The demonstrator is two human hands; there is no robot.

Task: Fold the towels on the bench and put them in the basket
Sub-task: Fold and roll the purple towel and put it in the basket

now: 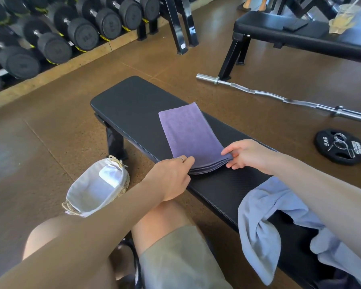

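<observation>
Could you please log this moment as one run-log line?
left hand: grips folded purple towel | right hand: pinches same end | crumpled grey towel: unfolded on black padded bench | white-lined woven basket: floor

Single head-worn view, forward and down, close over the bench (133, 105).

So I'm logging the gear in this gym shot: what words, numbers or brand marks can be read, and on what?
"5KG": on the black weight plate lying on the floor right of the bench.
"HAMMER STRENGTH": seems to be the brand on that same plate, sideways and partly blurred.
Dumbbells on the rack: embossed numbers on the end caps, too blurred to read.
Purple towel, blue towel, basket: no text.
</observation>
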